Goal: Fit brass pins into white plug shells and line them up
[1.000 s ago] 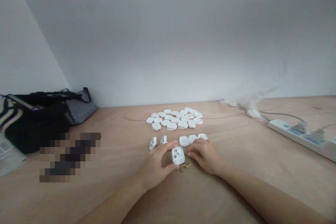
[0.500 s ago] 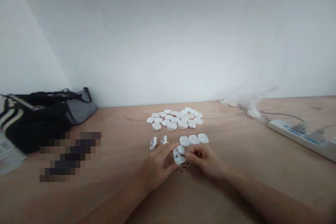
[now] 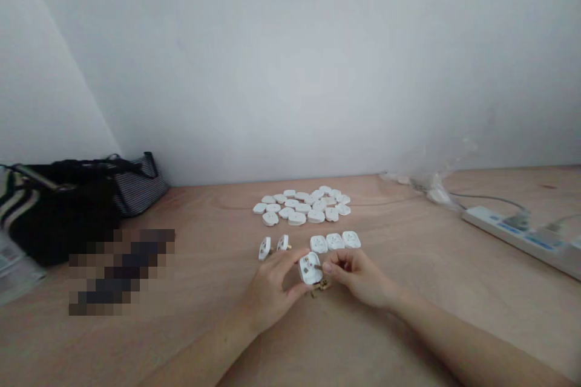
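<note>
In comes the right hand [image 3: 363, 278], its pinched small dark piece [image 3: 318, 266] now at the white shell [image 3: 313, 276], where 1 second ago it sat off to the side, so the work seems centred there. The left hand [image 3: 273, 285] grips that shell by its edges, squarish, round-cornered, hollow face showing metallic spots, just above the loose brass pieces [image 3: 322, 286].

Smooth plastic plug shell [image 3: 311, 272]
</note>
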`<action>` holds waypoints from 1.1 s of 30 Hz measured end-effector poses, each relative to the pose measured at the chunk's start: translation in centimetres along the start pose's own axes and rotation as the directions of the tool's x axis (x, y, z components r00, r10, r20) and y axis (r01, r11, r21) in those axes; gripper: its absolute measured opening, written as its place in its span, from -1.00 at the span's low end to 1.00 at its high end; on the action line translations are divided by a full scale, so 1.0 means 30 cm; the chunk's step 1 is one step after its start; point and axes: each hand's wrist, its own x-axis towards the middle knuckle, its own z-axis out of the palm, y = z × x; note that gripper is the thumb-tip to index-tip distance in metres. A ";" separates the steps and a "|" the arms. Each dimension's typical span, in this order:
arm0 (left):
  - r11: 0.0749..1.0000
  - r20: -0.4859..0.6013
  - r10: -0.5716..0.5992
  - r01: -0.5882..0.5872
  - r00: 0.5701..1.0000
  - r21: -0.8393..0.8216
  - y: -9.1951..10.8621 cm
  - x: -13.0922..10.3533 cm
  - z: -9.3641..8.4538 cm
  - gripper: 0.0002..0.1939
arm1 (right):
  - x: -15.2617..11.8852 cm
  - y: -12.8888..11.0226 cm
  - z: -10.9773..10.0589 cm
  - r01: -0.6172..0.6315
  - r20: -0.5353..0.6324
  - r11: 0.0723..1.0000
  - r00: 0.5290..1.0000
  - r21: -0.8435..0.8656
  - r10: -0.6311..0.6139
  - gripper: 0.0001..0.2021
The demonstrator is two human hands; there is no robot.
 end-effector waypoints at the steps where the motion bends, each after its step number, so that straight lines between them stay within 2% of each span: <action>1: 1.000 0.007 -0.001 0.001 1.000 -0.001 0.002 0.000 0.000 -0.54 | 0.000 0.003 0.000 -0.008 -0.006 1.000 1.000 -0.010 0.008 -0.57; 6: 1.000 0.026 -0.009 0.009 1.000 -0.006 0.016 -0.003 0.002 -0.52 | -0.005 0.006 0.007 -0.003 -0.098 1.000 0.995 0.020 0.005 -0.61; 11: 1.000 0.037 0.004 -0.004 0.999 -0.016 0.022 -0.006 0.002 -0.51 | -0.007 -0.011 0.011 0.026 0.055 0.996 0.998 0.085 -0.030 -0.64; 13: 1.000 0.044 0.000 0.001 0.999 -0.018 0.021 -0.007 0.003 -0.50 | -0.006 -0.013 0.009 0.031 0.080 0.993 0.996 0.110 -0.040 -0.65; 18: 0.999 0.045 0.017 -0.016 0.999 -0.036 0.017 -0.009 0.007 -0.52 | -0.007 -0.004 0.005 -0.007 0.074 0.988 0.997 0.154 -0.004 -0.64; 26: 0.997 0.055 0.021 -0.017 0.998 -0.069 0.031 -0.011 0.015 -0.51 | -0.011 -0.001 0.017 -0.006 0.005 0.998 1.000 0.064 0.006 -0.63; 29: 0.996 0.058 -0.014 0.019 0.998 -0.090 0.034 -0.011 0.013 -0.50 | -0.008 -0.001 0.012 -0.010 -0.005 0.997 1.000 0.077 0.011 -0.61; 33: 0.975 0.027 -0.148 0.151 0.989 -0.161 0.033 -0.007 0.011 -0.48 | -0.008 0.001 -0.012 0.011 0.053 0.992 0.998 0.125 -0.018 -0.53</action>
